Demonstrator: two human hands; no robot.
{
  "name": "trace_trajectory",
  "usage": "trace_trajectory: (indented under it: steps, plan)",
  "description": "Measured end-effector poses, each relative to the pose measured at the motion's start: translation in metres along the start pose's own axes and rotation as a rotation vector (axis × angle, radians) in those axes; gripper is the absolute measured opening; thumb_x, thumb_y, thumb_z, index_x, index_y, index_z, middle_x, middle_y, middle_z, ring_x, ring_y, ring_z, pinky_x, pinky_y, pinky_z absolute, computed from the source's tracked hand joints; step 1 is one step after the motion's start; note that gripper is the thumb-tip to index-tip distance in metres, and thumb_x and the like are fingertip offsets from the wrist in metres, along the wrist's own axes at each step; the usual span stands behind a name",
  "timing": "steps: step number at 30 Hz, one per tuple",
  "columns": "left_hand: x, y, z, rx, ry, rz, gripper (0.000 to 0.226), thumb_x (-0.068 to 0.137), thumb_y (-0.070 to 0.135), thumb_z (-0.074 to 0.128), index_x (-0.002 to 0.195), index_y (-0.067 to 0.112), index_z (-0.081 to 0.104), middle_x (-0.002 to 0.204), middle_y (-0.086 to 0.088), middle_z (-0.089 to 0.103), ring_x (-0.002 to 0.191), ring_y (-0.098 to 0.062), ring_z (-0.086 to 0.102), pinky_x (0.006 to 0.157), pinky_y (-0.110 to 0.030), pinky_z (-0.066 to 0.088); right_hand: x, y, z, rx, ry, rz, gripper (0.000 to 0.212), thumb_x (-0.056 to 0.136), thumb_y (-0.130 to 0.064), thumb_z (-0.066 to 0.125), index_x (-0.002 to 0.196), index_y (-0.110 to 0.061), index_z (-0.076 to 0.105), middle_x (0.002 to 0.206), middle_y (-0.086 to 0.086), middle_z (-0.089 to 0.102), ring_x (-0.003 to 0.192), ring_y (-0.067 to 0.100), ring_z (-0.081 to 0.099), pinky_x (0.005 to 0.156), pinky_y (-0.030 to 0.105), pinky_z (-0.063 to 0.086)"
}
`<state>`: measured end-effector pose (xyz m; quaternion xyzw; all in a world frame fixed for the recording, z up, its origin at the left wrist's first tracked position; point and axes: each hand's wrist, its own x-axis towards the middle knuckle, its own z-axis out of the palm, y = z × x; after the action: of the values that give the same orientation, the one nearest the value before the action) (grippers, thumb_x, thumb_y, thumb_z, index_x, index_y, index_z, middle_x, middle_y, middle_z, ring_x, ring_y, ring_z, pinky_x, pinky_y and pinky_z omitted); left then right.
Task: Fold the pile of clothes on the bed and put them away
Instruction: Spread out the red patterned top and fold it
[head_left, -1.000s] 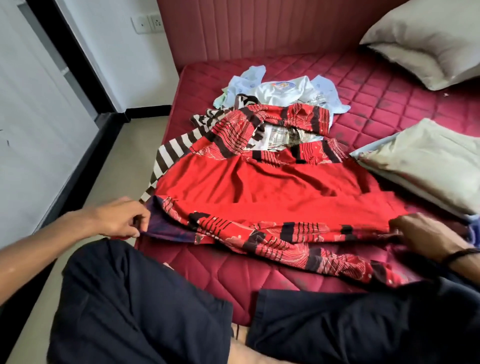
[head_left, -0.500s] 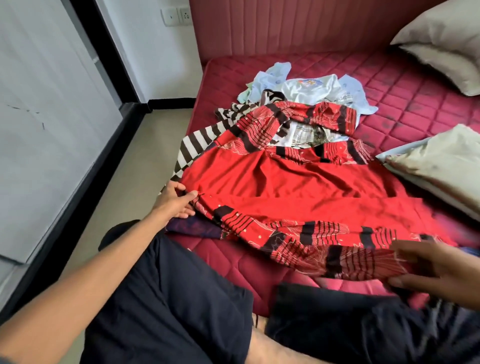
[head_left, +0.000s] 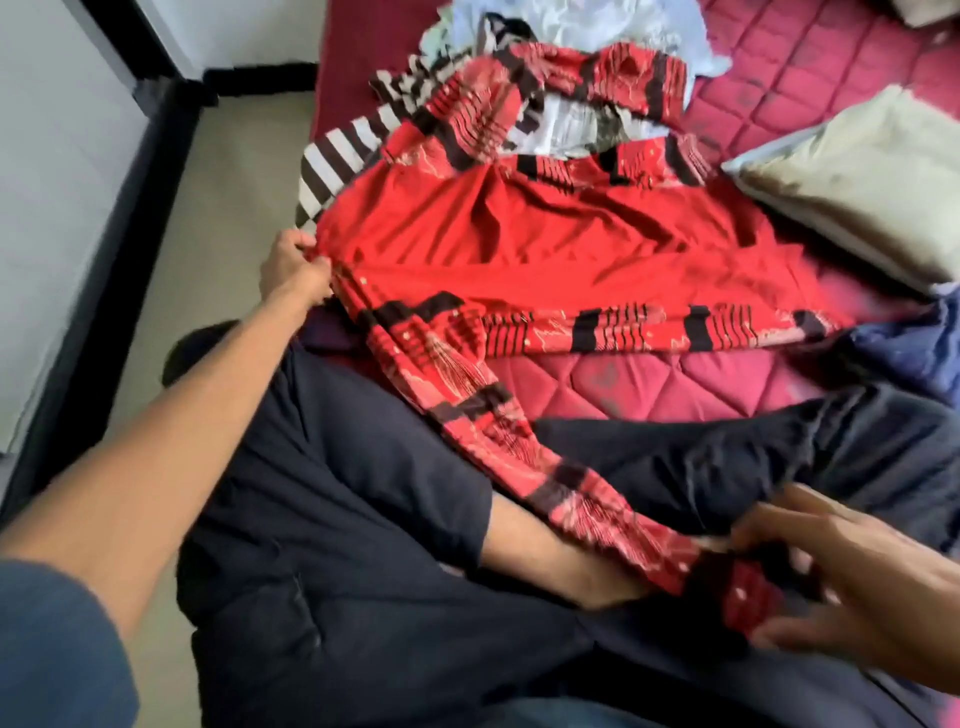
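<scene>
A large red cloth (head_left: 519, 244) with black-striped patterned borders lies spread over the maroon bed (head_left: 649, 379). My left hand (head_left: 293, 270) pinches its left edge at the bedside. My right hand (head_left: 852, 587) grips the far end of the patterned border, drawn across my dark-trousered lap. Behind the red cloth sits the rest of the pile: a brown-and-white striped garment (head_left: 337, 156), a checked white piece (head_left: 576, 130) and pale blue clothes (head_left: 597, 26).
A beige pillow (head_left: 857, 182) lies on the bed at the right, with dark blue fabric (head_left: 909, 348) below it. At the left are a beige floor (head_left: 218, 218), a black-trimmed wall panel (head_left: 78, 208) and a white wall.
My right hand has pulled the patterned border off the bed toward my lap. My left hand moved up along the left edge. The view tilted down.
</scene>
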<state>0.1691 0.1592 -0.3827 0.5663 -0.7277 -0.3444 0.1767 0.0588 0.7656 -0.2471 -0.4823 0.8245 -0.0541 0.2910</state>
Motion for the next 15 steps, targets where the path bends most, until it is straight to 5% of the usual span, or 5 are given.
trace_trajectory:
  steps: [3, 6, 10, 12, 15]
  plan:
    - [-0.008, 0.016, -0.008, -0.09, -0.047, -0.036, 0.047, 0.084, 0.044, 0.076, 0.124, 0.029, 0.057, 0.117, -0.007, 0.07, 0.088, -0.027, 0.074, 0.054, -0.035, 0.063, 0.006, -0.029, 0.015, -0.022, 0.093, -0.096, 0.07, 0.066, -0.076, 0.077, 0.126, -0.045, 0.058, 0.12, -0.024, 0.05, 0.106, 0.001, 0.056, 0.092, 0.023, 0.046]
    - [-0.021, 0.02, -0.015, -0.145, -0.109, -0.041, 0.068, 0.075, 0.048, 0.086, 0.131, 0.026, 0.054, 0.129, -0.007, 0.065, 0.096, -0.024, 0.072, 0.053, -0.031, 0.059, 0.001, -0.035, 0.04, -0.047, 0.095, -0.239, 0.059, 0.082, -0.058, 0.07, 0.136, -0.043, 0.051, 0.135, -0.02, 0.05, 0.115, 0.01, 0.057, 0.091, 0.035, 0.054]
    - [-0.023, 0.028, -0.026, -0.09, -0.028, 0.02, 0.047, 0.082, 0.018, 0.078, 0.124, 0.029, 0.061, 0.122, -0.008, 0.068, 0.081, -0.023, 0.07, 0.038, -0.022, 0.053, 0.008, -0.034, 0.045, 0.054, 0.181, -0.346, 0.032, 0.095, -0.034, 0.065, 0.125, -0.043, 0.06, 0.123, -0.027, 0.054, 0.115, -0.004, 0.06, 0.091, 0.019, 0.051]
    - [-0.029, 0.036, -0.027, -0.026, 0.014, 0.037, 0.037, 0.083, 0.013, 0.07, 0.114, 0.034, 0.065, 0.108, -0.005, 0.071, 0.064, -0.02, 0.067, 0.052, -0.029, 0.06, 0.005, -0.034, 0.029, 0.12, 0.274, -0.37, 0.021, 0.104, -0.029, 0.057, 0.114, -0.043, 0.068, 0.121, -0.028, 0.064, 0.113, -0.012, 0.061, 0.09, 0.015, 0.053]
    - [-0.027, 0.035, -0.023, -0.006, 0.02, 0.046, 0.023, 0.084, 0.014, 0.066, 0.091, 0.035, 0.071, 0.098, 0.001, 0.074, 0.067, -0.024, 0.07, 0.077, -0.039, 0.064, -0.005, -0.022, -0.016, 0.304, 0.459, -0.182, 0.038, 0.087, -0.006, 0.08, 0.101, -0.042, 0.076, 0.097, -0.015, 0.077, 0.085, 0.0, 0.074, 0.075, 0.016, 0.057]
